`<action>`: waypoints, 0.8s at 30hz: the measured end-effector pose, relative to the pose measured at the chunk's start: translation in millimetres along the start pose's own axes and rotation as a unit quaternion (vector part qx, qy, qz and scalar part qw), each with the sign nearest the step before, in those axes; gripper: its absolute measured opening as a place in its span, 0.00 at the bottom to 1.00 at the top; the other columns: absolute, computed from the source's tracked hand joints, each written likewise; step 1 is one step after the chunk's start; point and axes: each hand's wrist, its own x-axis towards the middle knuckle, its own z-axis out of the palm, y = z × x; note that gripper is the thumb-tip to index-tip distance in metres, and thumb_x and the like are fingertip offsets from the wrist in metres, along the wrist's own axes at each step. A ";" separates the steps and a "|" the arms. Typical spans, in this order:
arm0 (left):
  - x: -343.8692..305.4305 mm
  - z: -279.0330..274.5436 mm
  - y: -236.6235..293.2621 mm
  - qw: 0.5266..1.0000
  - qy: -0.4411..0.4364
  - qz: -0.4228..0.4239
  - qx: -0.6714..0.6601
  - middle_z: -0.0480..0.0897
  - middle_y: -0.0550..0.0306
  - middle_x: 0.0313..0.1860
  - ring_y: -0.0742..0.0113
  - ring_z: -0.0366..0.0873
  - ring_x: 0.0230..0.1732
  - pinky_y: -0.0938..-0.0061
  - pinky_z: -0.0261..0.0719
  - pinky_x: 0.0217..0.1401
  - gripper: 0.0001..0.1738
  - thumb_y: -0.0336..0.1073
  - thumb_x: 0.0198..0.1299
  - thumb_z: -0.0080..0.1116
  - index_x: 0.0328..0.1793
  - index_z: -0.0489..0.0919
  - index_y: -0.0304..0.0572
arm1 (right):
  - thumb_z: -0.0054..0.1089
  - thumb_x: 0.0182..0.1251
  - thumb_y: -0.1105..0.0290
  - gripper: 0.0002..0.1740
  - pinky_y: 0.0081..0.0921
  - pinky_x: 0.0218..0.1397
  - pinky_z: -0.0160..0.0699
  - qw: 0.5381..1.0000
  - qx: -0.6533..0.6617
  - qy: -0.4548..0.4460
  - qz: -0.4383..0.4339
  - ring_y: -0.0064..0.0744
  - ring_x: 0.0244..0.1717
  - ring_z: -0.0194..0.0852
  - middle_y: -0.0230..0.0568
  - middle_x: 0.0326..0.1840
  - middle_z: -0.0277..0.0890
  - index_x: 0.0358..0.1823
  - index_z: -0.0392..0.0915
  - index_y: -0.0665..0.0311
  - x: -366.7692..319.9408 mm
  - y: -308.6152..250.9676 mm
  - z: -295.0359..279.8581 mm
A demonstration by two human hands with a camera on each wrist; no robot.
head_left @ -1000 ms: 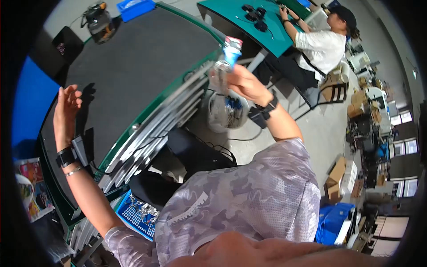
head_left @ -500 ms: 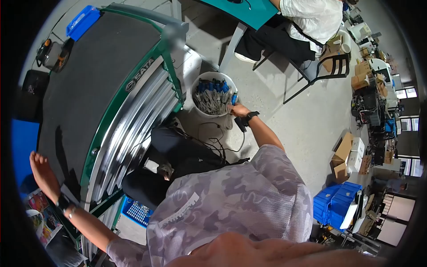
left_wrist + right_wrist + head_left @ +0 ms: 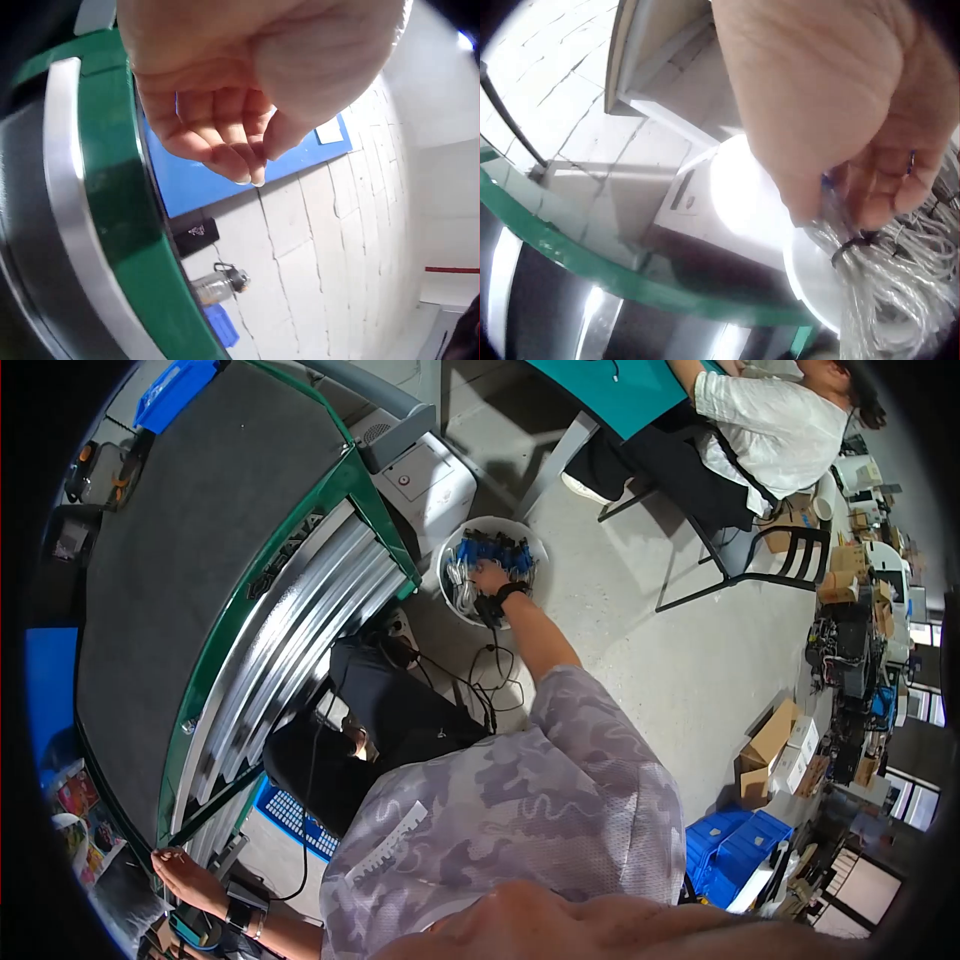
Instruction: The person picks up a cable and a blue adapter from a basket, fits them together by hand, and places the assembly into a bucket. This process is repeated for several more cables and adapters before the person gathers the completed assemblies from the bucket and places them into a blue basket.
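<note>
Inside the white bucket (image 3: 543,552) on the floor, my right hand (image 3: 488,578) reaches among several cable bundles with blue connectors (image 3: 515,552). In the right wrist view, the fingers of that hand (image 3: 832,97) curl round the blue top of a clear cable bundle (image 3: 862,281), bound with a black tie. Part of its blue end is hidden by the palm. My left hand (image 3: 190,882) is near the bench's lower left corner. It holds nothing, its fingers loosely bent beside the green bench edge in the left wrist view (image 3: 112,195).
A dark-topped workbench (image 3: 200,560) with metal drawers (image 3: 290,650) stands to the left. A white cabinet (image 3: 425,480) is close behind the bucket. Black cables (image 3: 485,690) trail on the floor near my legs. A blue basket (image 3: 295,820) sits below, and a person (image 3: 750,430) sits at a teal table.
My right hand has gone from beside the bench, holding a clear bundle with a blue end, down past the bucket's rim and into it. My left hand has drawn back toward the bench's lower corner.
</note>
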 end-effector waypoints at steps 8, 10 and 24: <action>-45.6 56.1 -106.8 0.710 0.003 -0.325 -0.625 0.77 0.61 0.46 0.73 0.74 0.48 0.77 0.72 0.54 0.19 0.38 0.74 0.48 0.65 0.73 0.38 | 0.52 0.66 0.68 0.30 0.43 0.72 0.63 0.950 -0.206 -0.231 0.041 0.56 0.72 0.58 0.56 0.75 0.58 0.71 0.66 0.62 -56.4 -5.3 42.0; -61.6 79.9 -147.2 0.658 -0.032 -0.345 -0.669 0.80 0.62 0.43 0.73 0.76 0.44 0.78 0.73 0.49 0.16 0.40 0.74 0.49 0.60 0.76 0.40 | 0.51 0.67 0.69 0.32 0.42 0.76 0.58 0.946 -0.222 -0.236 0.012 0.53 0.77 0.49 0.53 0.78 0.52 0.74 0.61 0.60 -71.3 -1.7 47.9; -249.6 184.0 -223.5 0.636 -0.250 -0.452 -0.574 0.76 0.68 0.36 0.75 0.72 0.33 0.77 0.72 0.41 0.21 0.39 0.74 0.38 0.70 0.70 0.54 | 0.62 0.53 0.61 0.25 0.43 0.58 0.75 0.954 -0.157 -0.236 -0.097 0.53 0.56 0.77 0.51 0.54 0.80 0.53 0.79 0.61 -62.6 -48.3 17.3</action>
